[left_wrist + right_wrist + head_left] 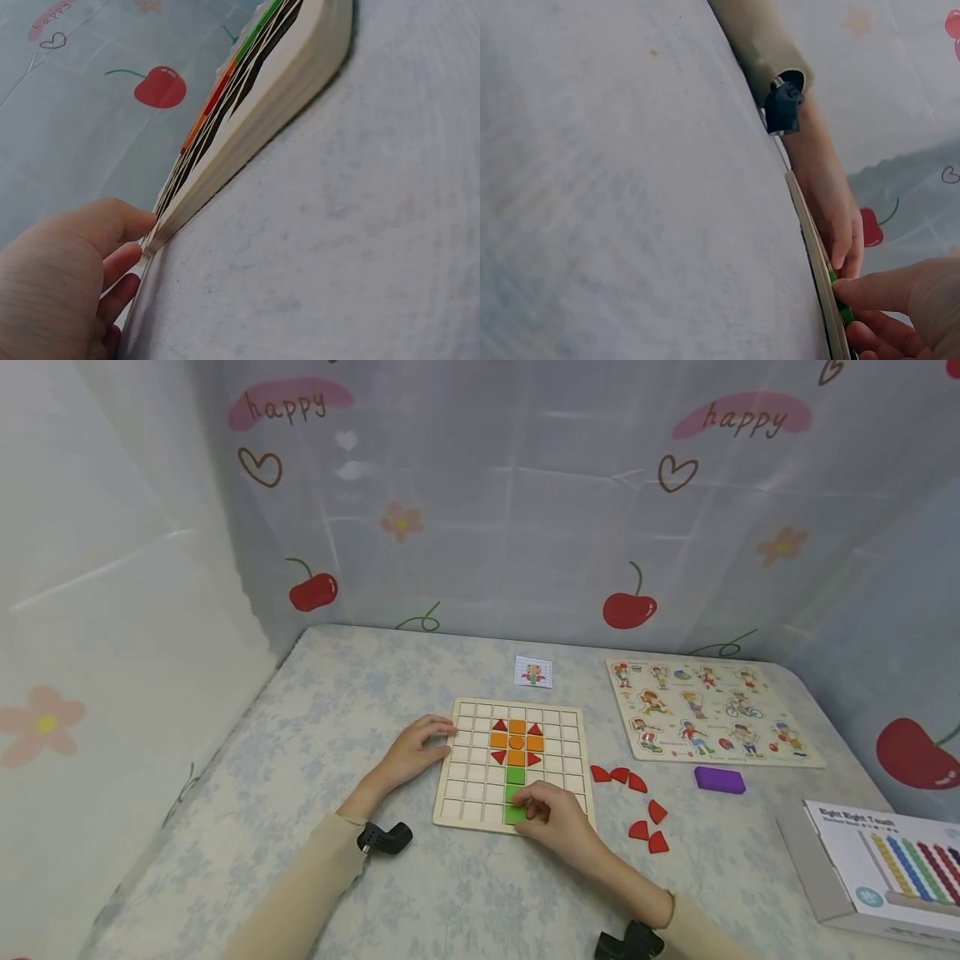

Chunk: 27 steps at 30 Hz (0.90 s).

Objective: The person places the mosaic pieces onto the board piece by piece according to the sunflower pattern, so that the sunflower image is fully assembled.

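You have bare tabletop point(300, 735) left of your left hand point(408, 752). Right of your right hand point(557, 823), loose red pieces point(657, 843) lie in your way, with a purple block point(720, 780) and white box point(862, 868) farther out.

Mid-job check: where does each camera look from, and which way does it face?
Head: worn on the head, facing forward and down at the wooden grid board; left hand, right hand and sleeves show.
Left wrist: on that wrist, looking low along the tabletop past the board's edge; left hand shows.
Right wrist: on that wrist, looking low toward a green tile; right hand shows, left hand beyond.
Shared: both wrist views show the left hand and board.
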Each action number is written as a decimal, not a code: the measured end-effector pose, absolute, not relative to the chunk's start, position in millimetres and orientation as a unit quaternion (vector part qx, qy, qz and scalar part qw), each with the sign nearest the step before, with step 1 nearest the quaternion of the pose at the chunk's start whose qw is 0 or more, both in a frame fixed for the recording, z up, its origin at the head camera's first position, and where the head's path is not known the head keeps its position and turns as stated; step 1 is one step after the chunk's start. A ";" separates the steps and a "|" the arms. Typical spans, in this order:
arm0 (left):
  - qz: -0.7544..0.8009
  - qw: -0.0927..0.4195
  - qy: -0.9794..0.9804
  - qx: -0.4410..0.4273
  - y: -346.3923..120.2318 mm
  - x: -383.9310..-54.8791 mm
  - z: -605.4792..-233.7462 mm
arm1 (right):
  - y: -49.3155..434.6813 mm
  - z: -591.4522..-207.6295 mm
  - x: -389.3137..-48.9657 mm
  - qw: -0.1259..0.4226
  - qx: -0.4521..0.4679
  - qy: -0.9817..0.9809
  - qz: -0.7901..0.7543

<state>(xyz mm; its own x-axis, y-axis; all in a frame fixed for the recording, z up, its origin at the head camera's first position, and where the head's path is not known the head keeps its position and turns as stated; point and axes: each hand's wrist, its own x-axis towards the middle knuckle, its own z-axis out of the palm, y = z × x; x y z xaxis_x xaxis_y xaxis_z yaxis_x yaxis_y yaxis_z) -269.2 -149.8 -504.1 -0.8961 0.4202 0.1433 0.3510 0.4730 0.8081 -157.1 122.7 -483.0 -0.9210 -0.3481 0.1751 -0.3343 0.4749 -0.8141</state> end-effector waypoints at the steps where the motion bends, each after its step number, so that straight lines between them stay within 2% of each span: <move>1: 0.462 0.039 0.857 0.223 -149.7 -269.0 -503.7 | 122.6 -482.9 -157.1 0.006 -0.200 0.858 -0.472; 15: 0.461 0.036 0.857 0.225 -150.7 -269.6 -503.3 | 121.9 -481.3 -158.7 0.010 -0.196 0.853 -0.484; 20: 0.462 0.033 0.857 0.226 -150.5 -270.7 -504.3 | 131.2 -472.2 -162.6 0.004 -0.170 0.853 -0.494; 27: 0.462 0.037 0.857 0.225 -150.2 -268.5 -504.2 | 165.7 -466.5 -178.8 -0.046 -0.102 0.887 -0.448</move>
<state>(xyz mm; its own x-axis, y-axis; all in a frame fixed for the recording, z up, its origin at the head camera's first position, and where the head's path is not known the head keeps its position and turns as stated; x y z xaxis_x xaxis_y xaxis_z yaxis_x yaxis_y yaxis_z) -268.5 -150.2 -504.2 -0.8964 0.4191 0.1445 0.3509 0.4718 0.8088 -178.8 165.7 -466.5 -0.9749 -0.1395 0.1735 -0.2225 0.5782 -0.7850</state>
